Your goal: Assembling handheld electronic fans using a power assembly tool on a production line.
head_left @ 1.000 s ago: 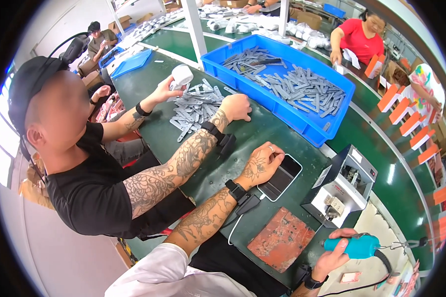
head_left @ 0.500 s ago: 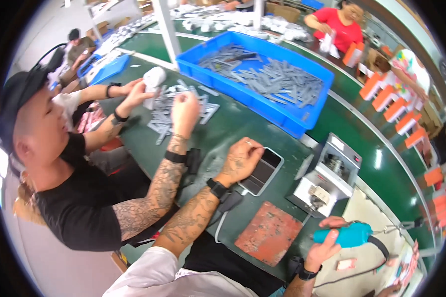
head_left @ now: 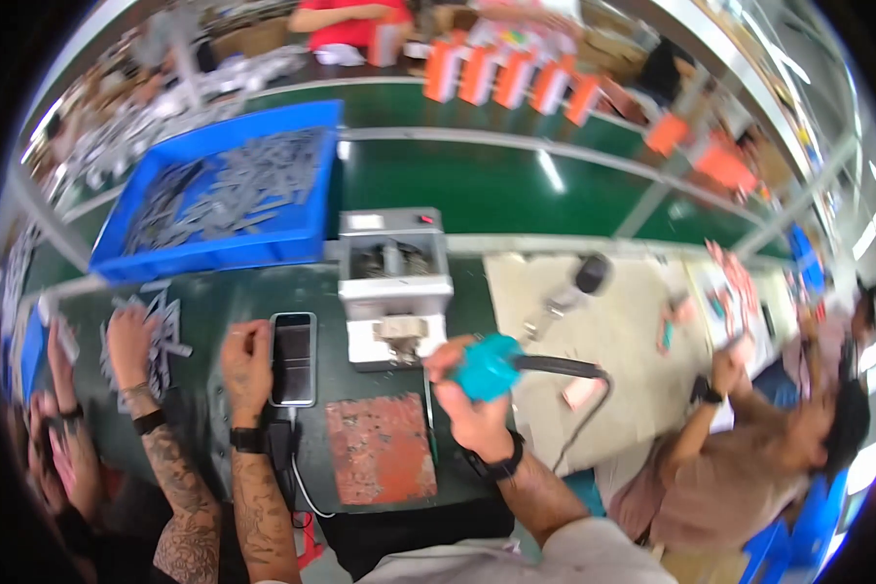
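Observation:
In my right hand (head_left: 479,414) is a teal electric screwdriver (head_left: 487,366) with a black cord at its right end; its tip is hidden. The fingers wrap round its body, just right of a small white and grey screw feeder (head_left: 394,346). My left hand (head_left: 247,365) rests closed over the green table, fingers curled and pinched together; whether something small is in them cannot be made out. Close beside it on the right lies a phone (head_left: 293,360) with a dark screen. A worn reddish plate (head_left: 382,450) lies flat between my forearms.
A blue tray (head_left: 214,265) of grey strip-like parts stands at the far left. A co-worker's hand (head_left: 131,341) is over loose grey parts on my left. Another person (head_left: 740,477) sits at right by a pale board (head_left: 623,370). Orange-and-white boxes (head_left: 477,76) stand beyond the green belt.
My view has swung to the right, so the tray and co-worker now sit farther left. My right hand has brought the screwdriver in nearer the screw feeder. My left hand stays beside the phone.

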A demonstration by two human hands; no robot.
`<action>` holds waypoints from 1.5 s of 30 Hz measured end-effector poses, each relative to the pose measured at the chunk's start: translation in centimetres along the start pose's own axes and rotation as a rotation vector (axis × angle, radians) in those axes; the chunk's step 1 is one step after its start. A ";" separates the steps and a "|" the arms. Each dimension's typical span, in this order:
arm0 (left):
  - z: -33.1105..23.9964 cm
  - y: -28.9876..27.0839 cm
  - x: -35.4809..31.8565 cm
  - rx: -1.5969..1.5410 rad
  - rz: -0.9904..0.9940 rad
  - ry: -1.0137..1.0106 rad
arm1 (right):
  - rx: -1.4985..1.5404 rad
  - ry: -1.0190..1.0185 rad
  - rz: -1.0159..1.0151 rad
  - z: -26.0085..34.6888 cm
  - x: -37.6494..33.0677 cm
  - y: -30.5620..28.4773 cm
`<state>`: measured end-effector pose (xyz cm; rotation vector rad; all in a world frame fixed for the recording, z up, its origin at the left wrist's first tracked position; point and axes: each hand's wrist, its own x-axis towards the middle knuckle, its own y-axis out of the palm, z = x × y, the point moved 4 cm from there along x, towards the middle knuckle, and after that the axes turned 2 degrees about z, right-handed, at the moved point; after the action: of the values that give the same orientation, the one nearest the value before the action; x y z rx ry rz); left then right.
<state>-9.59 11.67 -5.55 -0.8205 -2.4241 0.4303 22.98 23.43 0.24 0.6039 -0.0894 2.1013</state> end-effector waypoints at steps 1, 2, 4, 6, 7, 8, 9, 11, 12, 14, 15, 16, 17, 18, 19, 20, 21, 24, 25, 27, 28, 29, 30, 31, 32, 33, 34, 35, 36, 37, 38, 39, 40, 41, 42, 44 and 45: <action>-0.2 0.3 0.1 0.005 0.017 -0.006 | -0.126 -0.008 0.009 0.1 0.3 -0.4; -0.4 0.0 0.1 0.022 0.037 -0.016 | -0.244 0.000 0.018 0.1 0.4 -0.4; 0.4 -0.7 0.5 0.002 0.046 -0.094 | -0.107 0.035 0.010 0.5 1.0 0.6; 1.1 -0.2 0.7 -0.050 0.072 -0.115 | -0.062 0.043 -0.002 0.7 1.5 0.5; 1.6 0.1 0.8 -0.091 0.071 -0.112 | -0.088 -0.041 0.006 1.1 1.9 0.8; 1.5 0.2 0.8 -0.107 0.074 -0.105 | -0.092 -0.121 0.004 1.4 1.9 0.6; 1.4 0.2 0.8 -0.095 0.083 -0.111 | -0.160 -0.010 0.042 1.2 1.6 0.1; 1.2 0.1 0.7 -0.084 0.086 -0.114 | -0.114 0.012 0.035 1.2 1.3 0.0; 1.2 0.0 0.7 -0.077 0.084 -0.122 | -0.070 0.035 0.037 1.3 1.3 0.1; 1.5 -0.1 0.5 -0.082 0.084 -0.110 | -0.016 0.045 -0.002 1.4 1.0 0.2; 1.6 -0.1 0.4 -0.080 0.080 -0.103 | -0.109 -0.004 0.034 1.8 1.2 0.2; 1.5 -0.2 0.4 -0.096 0.086 -0.096 | -0.207 -0.052 0.067 2.3 1.2 0.3; 1.2 -0.5 0.3 -0.058 0.088 -0.078 | -0.165 0.001 0.060 2.4 1.1 0.5; 1.0 -0.5 0.2 -0.022 0.089 -0.059 | -0.183 -0.003 0.052 2.5 1.1 0.4; 1.1 -0.5 0.2 -0.076 0.094 -0.106 | -0.164 -0.008 0.062 2.6 1.2 0.5; 1.1 -0.6 0.2 -0.087 0.097 -0.100 | -0.146 -0.013 0.071 2.6 1.2 0.7; 1.2 -0.6 0.1 -0.076 0.099 -0.106 | -0.169 0.024 0.101 1.3 0.5 0.4; 1.6 -0.5 0.3 -0.069 0.090 -0.090 | -0.120 -0.034 0.084 1.7 1.0 0.6; 1.6 -0.7 0.4 -0.032 0.088 -0.085 | -0.159 0.041 0.089 1.9 0.9 0.6; 2.2 -0.8 0.5 -0.044 0.090 -0.110 | -0.142 0.029 0.075 2.1 0.9 0.8; 1.9 -0.5 0.5 -0.049 0.092 -0.110 | -0.125 0.016 0.060 2.1 1.0 0.7; 1.5 -0.4 0.4 -0.045 0.093 -0.118 | -0.129 0.016 0.058 1.9 1.1 0.5; 1.1 -0.2 0.4 -0.040 0.095 -0.126 | -0.159 -0.042 0.070 2.0 1.1 0.3; 1.0 -0.3 0.5 -0.041 0.097 -0.125 | -0.186 -0.100 0.080 2.1 1.1 0.3; 0.8 -0.4 0.5 -0.002 0.094 -0.107 | -0.188 -0.100 0.078 2.0 1.1 0.3; 0.7 -0.3 0.5 0.037 0.091 -0.088 | -0.149 -0.059 0.077 1.7 1.1 0.4; 0.7 -0.4 0.5 0.038 0.092 -0.088 | -0.107 -0.018 0.077 1.5 1.0 0.4; 0.7 -0.4 0.5 0.004 0.095 -0.111 | -0.106 -0.018 0.076 1.6 1.1 0.4; 0.9 -0.4 0.4 -0.029 0.099 -0.134 | -0.171 -0.036 0.088 1.8 1.1 0.4; 1.0 -0.4 0.4 -0.031 0.098 -0.131 | -0.237 -0.057 0.101 2.0 1.2 0.3; 1.2 -0.5 0.4 -0.034 0.099 -0.116 | -0.238 -0.060 0.101 1.9 1.1 0.4; 1.2 -0.4 0.5 -0.039 0.100 -0.100 | -0.154 -0.013 0.092 1.7 1.0 0.5; 1.0 -0.3 0.5 -0.040 0.102 -0.098 | -0.072 0.036 0.082 1.5 0.9 0.5; 0.7 -0.3 0.4 -0.024 0.094 -0.095 | -0.074 0.035 0.079 1.6 1.0 0.4; 0.4 -0.2 0.3 -0.008 0.085 -0.092 | -0.142 -0.023 0.089 2.0 1.0 0.4; 0.8 -0.5 0.4 0.027 0.083 -0.064 | -0.211 -0.085 0.099 2.3 1.1 0.4; 0.8 -0.5 0.5 0.065 0.079 -0.039 | -0.157 -0.011 0.095 2.0 1.0 0.5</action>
<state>-10.60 11.46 -5.77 -0.8902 -2.4058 0.5569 22.92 23.32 2.49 0.5256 -0.2921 2.1580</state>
